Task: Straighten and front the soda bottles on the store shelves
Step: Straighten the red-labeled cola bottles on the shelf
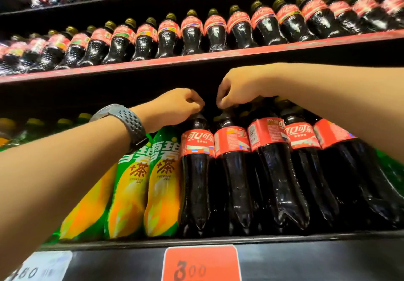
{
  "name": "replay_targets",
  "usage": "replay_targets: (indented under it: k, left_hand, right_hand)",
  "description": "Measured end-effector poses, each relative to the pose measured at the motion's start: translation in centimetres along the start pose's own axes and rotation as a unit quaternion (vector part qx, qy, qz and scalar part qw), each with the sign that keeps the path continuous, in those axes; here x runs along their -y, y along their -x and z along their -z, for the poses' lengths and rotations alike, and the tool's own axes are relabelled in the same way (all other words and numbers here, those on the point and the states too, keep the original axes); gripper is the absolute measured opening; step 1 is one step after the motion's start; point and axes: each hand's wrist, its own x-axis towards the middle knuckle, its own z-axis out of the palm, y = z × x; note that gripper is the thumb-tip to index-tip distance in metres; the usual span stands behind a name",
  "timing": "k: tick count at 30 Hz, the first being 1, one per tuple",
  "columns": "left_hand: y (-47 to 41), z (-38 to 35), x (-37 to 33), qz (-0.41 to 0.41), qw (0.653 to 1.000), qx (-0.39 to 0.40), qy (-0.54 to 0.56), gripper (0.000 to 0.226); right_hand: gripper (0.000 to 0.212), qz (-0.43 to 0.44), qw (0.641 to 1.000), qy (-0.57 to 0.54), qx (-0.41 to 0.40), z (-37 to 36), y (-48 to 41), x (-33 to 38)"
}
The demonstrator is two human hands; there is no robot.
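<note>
**Hands on two cola caps, middle shelf**

Left hand: fingers curled down and pinching the top of the leftmost cola bottle. The cap itself is hidden under your fingertips. Right hand: likewise curled, gripping the top of the second cola bottle, just right of the first. The two hands sit close, almost knuckle to knuckle, under the shelf above.

Position: both bottles stand at the front of the row, bases near the shelf lip, above the red price tag. Green tea-soda bottles touch the leftmost cola on its left side.

Labels: the leftmost cola shows its logo square to you. The second is turned, its logo running off to the right. The third cola bottle, next right, faces you with its barcode.

Key relation: each bottle's long axis runs upright, straight down from your grip to the shelf. You hold both from above at the cap end, so fronting looks like a twist about that upright axis, not a slide.

Judgement: the right hand has the work to do. Its bottle needs rotating, and that hand is also the nearer one to the barcode-facing third bottle. The left-hand bottle looks close to done.

Risk: tight packing; a twist may drag a neighbour round with it.
</note>
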Motion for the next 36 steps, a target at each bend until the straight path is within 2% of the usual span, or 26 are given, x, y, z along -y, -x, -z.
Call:
replay_targets:
  k: [3, 5, 9, 13, 25, 27, 29, 31, 33, 36]
  left_hand:
    - [0.0, 0.2, 0.2, -0.008, 1.0, 0.007, 0.011, 0.017]
    - [0.1, 0.3, 0.4, -0.012, 1.0, 0.003, 0.005, 0.017]
    - [0.1, 0.1, 0.4, -0.019, 1.0, -0.006, 0.0, 0.017]
    - [0.1, -0.1, 0.2, -0.005, 1.0, -0.011, 0.015, 0.019]
    - [0.4, 0.2, -0.6, 0.017, 0.999, -0.003, 0.027, 0.024]
    - [0.4, 0.1, -1.5, 0.006, 0.999, -0.034, 0.022, 0.022]
    - [0.2, -0.3, -3.0, -0.021, 0.997, -0.072, 0.002, 0.022]
    - [-0.2, -0.9, -5.0, -0.046, 0.996, -0.077, -0.005, 0.025]
    - [-0.7, -1.7, -7.0, -0.056, 0.997, -0.055, -0.009, 0.032]
    - [-1.4, -3.2, -9.5, -0.056, 0.998, -0.014, -0.022, 0.051]
  right_hand:
    - [0.04, -0.012, 0.999, 0.044, -0.028, -0.5, -0.3, 0.2]
    - [0.045, -0.018, 0.999, 0.035, -0.019, -0.3, -0.2, -0.1]
    - [0.034, -0.019, 1.0, -0.01, -0.012, -0.1, 0.3, -0.9]
    - [0.043, -0.025, 0.997, -0.007, -0.071, -1.0, 0.2, -1.0]
    - [0.051, -0.028, 0.996, -0.033, -0.076, -1.0, 0.7, -1.2]
    - [0.054, -0.033, 0.995, -0.051, -0.083, -0.6, 1.1, -1.5]
    - [0.049, -0.046, 0.991, -0.062, -0.11, 0.4, 1.7, -2.6]
    - [0.041, -0.064, 0.989, -0.057, -0.124, 1.6, 2.5, -4.5]
    - [0.034, -0.079, 0.992, -0.01, -0.099, 2.6, 3.6, -6.5]
    - [0.031, -0.087, 0.993, 0.071, -0.02, 2.8, 5.6, -8.7]
